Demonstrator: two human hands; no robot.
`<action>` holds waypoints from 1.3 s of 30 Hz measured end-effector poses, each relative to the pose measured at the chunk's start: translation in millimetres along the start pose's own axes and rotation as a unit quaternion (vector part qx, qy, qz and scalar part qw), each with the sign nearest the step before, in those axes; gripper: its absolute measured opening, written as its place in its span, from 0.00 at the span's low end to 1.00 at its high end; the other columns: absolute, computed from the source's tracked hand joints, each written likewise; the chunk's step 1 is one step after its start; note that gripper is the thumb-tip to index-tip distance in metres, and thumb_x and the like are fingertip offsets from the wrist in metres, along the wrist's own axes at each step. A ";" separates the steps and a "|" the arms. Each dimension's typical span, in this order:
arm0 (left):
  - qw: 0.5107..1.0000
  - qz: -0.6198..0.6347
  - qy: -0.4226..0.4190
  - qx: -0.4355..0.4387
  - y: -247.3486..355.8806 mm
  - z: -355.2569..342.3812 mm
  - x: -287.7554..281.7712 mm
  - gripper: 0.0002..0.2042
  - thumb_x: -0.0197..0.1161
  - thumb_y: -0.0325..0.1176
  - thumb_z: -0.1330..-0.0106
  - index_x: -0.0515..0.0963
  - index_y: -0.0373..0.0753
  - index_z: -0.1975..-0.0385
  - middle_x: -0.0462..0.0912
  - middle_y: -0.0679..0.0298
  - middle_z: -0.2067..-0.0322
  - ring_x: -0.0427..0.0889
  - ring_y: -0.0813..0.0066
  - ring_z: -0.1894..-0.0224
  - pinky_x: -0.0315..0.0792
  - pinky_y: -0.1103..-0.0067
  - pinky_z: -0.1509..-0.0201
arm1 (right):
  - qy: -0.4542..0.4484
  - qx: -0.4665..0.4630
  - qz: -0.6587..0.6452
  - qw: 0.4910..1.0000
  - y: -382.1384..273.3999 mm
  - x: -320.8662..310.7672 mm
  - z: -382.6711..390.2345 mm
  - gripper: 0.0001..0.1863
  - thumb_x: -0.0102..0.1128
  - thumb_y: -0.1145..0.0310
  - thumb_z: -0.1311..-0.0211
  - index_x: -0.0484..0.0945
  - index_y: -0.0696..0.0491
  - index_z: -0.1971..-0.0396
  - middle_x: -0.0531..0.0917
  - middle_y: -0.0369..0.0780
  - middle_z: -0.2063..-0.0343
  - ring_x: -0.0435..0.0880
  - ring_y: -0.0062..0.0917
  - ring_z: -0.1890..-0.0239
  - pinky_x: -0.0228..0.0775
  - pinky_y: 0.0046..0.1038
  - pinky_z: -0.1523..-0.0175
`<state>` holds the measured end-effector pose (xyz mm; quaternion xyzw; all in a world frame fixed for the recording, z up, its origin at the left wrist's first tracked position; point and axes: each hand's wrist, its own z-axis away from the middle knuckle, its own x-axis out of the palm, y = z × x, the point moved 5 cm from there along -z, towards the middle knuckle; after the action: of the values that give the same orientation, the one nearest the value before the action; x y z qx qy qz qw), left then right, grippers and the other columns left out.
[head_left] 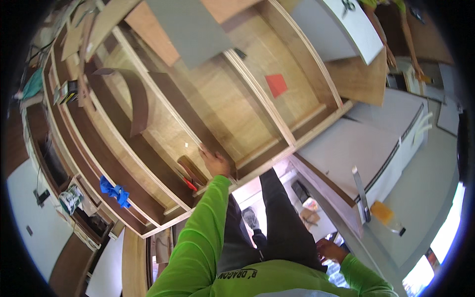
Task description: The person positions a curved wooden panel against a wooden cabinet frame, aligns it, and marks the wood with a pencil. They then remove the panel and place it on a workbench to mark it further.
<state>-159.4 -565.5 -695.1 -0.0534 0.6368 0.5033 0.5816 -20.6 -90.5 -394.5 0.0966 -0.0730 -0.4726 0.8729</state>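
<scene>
Fingers (204,151) of left hand (215,163) outspread on one wooden frame (259,97), right hand's (332,250) indiscernible.

The person wears a lime-green shirt (277,276) with dark lettering (238,274) on its front, a matching long left sleeve (204,227) and right sleeve (365,278) running from the shirt to a bare left hand (215,162) and right hand (332,250), and, below the shirt, charcoal trousers (288,222) and a grey shoe (250,218).

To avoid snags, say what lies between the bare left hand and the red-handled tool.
In the head view, a curved brown strip lies between left hand and tool.
</scene>
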 end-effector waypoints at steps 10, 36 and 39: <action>0.998 0.009 0.000 -0.063 10.0 1.9 -14.4 0.39 0.57 0.25 0.40 0.48 0.37 0.26 0.55 0.35 0.32 0.67 0.35 0.37 0.66 0.58 0.37 | 0.000 -0.002 -0.003 1.000 28.7 -30.9 -16.6 0.06 0.55 0.68 0.35 0.78 0.55 0.66 0.79 0.37 0.80 0.80 0.24 0.79 0.75 0.32 0.72; 0.998 0.010 0.000 -0.063 4.4 1.4 -11.8 0.39 0.57 0.25 0.39 0.49 0.37 0.26 0.54 0.38 0.31 0.67 0.38 0.37 0.64 0.59 0.35 | 0.182 -0.168 0.126 0.961 67.0 -26.8 18.8 0.12 0.50 0.68 0.31 0.78 0.56 0.54 0.83 0.45 0.60 0.82 0.33 0.58 0.74 0.36 0.50; 0.998 0.015 0.003 -0.058 6.0 1.7 -14.7 0.38 0.56 0.24 0.39 0.48 0.36 0.27 0.55 0.36 0.32 0.65 0.35 0.36 0.65 0.59 0.35 | 0.178 -0.164 0.126 0.962 69.8 -29.3 17.5 0.13 0.50 0.68 0.31 0.78 0.57 0.54 0.83 0.45 0.59 0.82 0.33 0.57 0.74 0.36 0.49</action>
<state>-157.5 -569.0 -679.7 -0.0790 0.6091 0.5479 0.5679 16.3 -30.3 -362.0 0.0250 0.1500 -0.3397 0.9282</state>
